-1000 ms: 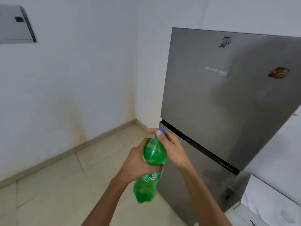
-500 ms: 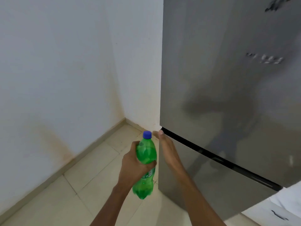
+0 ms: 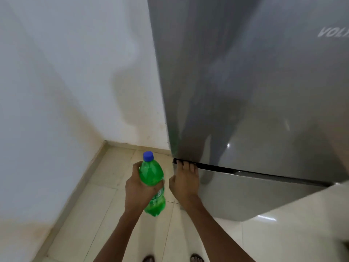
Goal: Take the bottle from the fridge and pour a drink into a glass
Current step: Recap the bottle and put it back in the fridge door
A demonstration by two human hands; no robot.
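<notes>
A green plastic bottle [image 3: 152, 178] with a blue cap [image 3: 148, 156] stands roughly upright in my left hand [image 3: 138, 188], which grips it around the middle. My right hand [image 3: 186, 179] is just to its right, fingertips tucked into the dark handle slot [image 3: 245, 171] between the grey fridge's upper door [image 3: 245, 82] and lower door [image 3: 236, 197]. Both doors look closed. No glass is in view.
A white, stained wall [image 3: 66, 82] runs along the left and meets the fridge at a corner. Beige floor tiles [image 3: 113, 186] lie below. My two feet in sandals [image 3: 196, 259] show at the bottom edge.
I have come closer to the fridge. My right hand left the bottle cap and went to the handle slot between the doors. The left hand keeps the bottle.
</notes>
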